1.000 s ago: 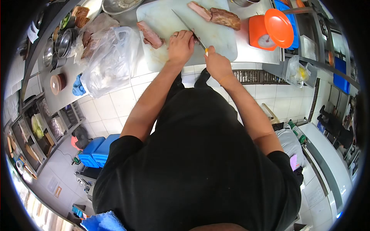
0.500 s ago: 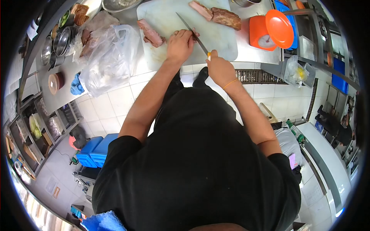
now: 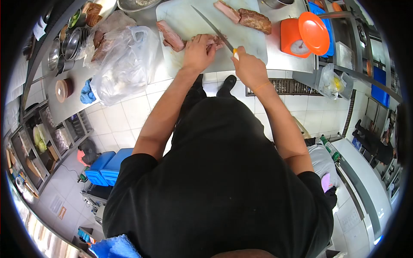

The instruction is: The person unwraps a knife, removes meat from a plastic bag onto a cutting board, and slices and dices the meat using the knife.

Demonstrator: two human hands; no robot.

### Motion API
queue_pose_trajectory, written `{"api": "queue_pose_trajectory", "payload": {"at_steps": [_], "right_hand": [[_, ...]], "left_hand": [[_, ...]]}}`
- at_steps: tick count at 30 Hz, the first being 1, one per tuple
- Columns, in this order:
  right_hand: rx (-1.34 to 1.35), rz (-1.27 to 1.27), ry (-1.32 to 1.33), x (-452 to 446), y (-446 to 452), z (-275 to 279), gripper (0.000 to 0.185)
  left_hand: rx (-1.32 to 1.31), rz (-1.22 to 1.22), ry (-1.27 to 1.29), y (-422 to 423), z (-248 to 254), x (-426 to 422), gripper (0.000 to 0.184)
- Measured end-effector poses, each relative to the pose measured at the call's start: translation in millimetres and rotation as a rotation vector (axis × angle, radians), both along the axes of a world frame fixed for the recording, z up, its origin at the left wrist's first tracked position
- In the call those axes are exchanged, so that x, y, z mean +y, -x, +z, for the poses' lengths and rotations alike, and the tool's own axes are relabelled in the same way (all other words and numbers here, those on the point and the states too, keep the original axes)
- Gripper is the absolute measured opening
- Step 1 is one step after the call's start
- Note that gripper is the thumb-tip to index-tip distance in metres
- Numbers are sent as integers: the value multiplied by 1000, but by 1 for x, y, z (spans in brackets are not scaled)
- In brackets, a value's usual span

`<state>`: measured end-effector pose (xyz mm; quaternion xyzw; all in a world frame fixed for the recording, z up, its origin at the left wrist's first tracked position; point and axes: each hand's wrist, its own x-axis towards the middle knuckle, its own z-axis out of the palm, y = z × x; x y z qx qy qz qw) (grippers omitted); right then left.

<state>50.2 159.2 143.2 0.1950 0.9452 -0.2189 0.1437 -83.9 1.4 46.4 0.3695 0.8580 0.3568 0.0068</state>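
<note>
On the white cutting board (image 3: 254,51), my left hand (image 3: 198,53) presses its curled fingers down on a piece of meat (image 3: 218,43), which it partly covers. My right hand (image 3: 251,69) grips a long knife (image 3: 214,28) by its light yellowish handle. The blade points up and left, passing across the meat just beyond my left fingers; whether its edge touches the meat I cannot tell. Left of my hand lies another chunk of meat (image 3: 171,36). Toward the board's far right are a pale cut piece (image 3: 227,11) and a browned slab (image 3: 255,21).
An orange scale (image 3: 295,38) with a round pan stands right of the board. To the left are a clear plastic bag (image 3: 124,64), a blue cloth (image 3: 87,92), a lidded tub (image 3: 63,90) and stacked metal bowls (image 3: 74,44). Another person (image 3: 376,139) is at far right.
My right hand and the knife have shifted slightly right, and the blade lies at a flatter slant. More of the meat shows beside my left fingers. The whole view has shifted a little.
</note>
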Motion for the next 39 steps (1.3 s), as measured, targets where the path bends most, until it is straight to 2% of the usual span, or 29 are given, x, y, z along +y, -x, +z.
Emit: {"api": "queue_pose_trajectory", "payload": {"at_steps": [5, 9, 17, 24, 30, 34, 39], "right_hand": [[-47, 55, -47, -9, -32, 11, 32], [-63, 35, -64, -15, -45, -5, 36], [-7, -4, 37, -16, 13, -55, 31], [30, 42, 20, 0, 15, -17, 28], [-93, 86, -10, -5, -25, 13, 26], [-56, 44, -6, -14, -33, -6, 27], [7, 16, 47, -19, 5, -49, 29]], "left_hand": [[10, -36, 75, 3, 2, 5, 23], [60, -18, 69, 1, -7, 8, 16], [107, -18, 26, 3, -19, 8, 15], [-4, 53, -49, -7, 0, 2, 18], [18, 20, 59, -1, -8, -1, 17], [70, 19, 49, -3, -12, 1, 15], [88, -6, 22, -1, -15, -1, 13]]}}
